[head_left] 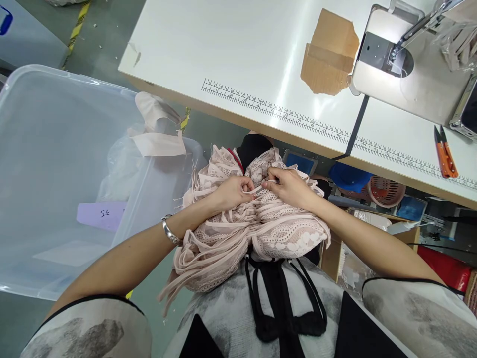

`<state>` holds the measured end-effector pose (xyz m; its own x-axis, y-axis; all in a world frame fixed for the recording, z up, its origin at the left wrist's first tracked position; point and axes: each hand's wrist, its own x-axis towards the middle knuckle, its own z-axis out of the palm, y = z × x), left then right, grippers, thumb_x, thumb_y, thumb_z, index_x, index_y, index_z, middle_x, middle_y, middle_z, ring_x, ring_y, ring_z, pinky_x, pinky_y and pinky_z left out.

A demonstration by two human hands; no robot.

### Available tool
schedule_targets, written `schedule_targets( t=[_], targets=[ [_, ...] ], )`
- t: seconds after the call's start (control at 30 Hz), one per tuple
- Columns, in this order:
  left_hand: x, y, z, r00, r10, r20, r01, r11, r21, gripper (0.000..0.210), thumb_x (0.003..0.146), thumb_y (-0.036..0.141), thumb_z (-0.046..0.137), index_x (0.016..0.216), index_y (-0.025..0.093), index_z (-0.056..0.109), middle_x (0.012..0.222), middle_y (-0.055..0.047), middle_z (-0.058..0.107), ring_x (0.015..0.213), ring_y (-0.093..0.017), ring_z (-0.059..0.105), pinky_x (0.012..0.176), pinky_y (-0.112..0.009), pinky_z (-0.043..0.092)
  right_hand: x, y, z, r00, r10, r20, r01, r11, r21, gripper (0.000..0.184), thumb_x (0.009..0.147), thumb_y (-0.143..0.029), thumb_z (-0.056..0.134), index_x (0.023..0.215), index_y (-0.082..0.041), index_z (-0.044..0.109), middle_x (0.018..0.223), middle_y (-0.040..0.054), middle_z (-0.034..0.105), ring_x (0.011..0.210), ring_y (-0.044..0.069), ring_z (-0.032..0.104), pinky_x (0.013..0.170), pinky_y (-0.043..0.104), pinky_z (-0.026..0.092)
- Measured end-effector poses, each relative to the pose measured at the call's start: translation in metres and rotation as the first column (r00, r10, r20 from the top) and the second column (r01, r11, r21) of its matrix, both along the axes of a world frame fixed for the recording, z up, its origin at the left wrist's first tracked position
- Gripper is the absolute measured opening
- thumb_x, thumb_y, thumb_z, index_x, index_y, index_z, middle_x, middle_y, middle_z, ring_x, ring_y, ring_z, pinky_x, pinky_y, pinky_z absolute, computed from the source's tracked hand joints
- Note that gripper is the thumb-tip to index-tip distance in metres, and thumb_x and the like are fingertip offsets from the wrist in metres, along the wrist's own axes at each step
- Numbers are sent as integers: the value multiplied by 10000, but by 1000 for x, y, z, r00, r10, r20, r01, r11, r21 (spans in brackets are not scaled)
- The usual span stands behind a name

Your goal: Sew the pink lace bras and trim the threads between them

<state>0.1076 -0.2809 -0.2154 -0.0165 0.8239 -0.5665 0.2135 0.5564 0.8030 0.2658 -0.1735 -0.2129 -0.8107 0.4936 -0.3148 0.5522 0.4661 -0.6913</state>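
A large bundle of pale pink lace garment pieces with many thin straps lies across my lap. My left hand is closed over the middle of it, thumb and fingers pinching a thin pink strap. Just to the right, my right hand pinches the same strap, its fingers curled against the lace. The strap spans the short gap between both hands. Loose strap ends hang from the bundle's lower left.
A translucent plastic bin stands at the left, with pink fabric pieces over its rim and a purple paper inside. Ahead is a white table with a printed ruler, cardboard, a sewing machine and orange-handled snips.
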Motion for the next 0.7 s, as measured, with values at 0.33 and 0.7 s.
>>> schedule_targets(
  t=[0.33, 0.7],
  targets=[
    [0, -1, -3, 999, 12, 40, -12, 1000, -8, 67, 636, 179, 617, 674, 157, 566, 621, 50, 472, 542, -85, 391, 518, -214, 281, 1, 8, -4, 992, -103, -77, 59, 895, -441, 406, 740, -431, 644, 643, -215, 315, 583, -67, 343, 579, 97, 324, 568, 242, 263],
    [-1, -2, -5, 1000, -12, 16, 12, 1000, 16, 90, 648, 222, 620, 671, 165, 554, 632, 46, 534, 543, -87, 413, 529, -216, 310, -2, 6, -3, 976, -215, -38, 159, 820, -549, 469, 657, -452, 722, 621, -205, 326, 570, -85, 303, 557, 75, 260, 549, 234, 211]
  ],
)
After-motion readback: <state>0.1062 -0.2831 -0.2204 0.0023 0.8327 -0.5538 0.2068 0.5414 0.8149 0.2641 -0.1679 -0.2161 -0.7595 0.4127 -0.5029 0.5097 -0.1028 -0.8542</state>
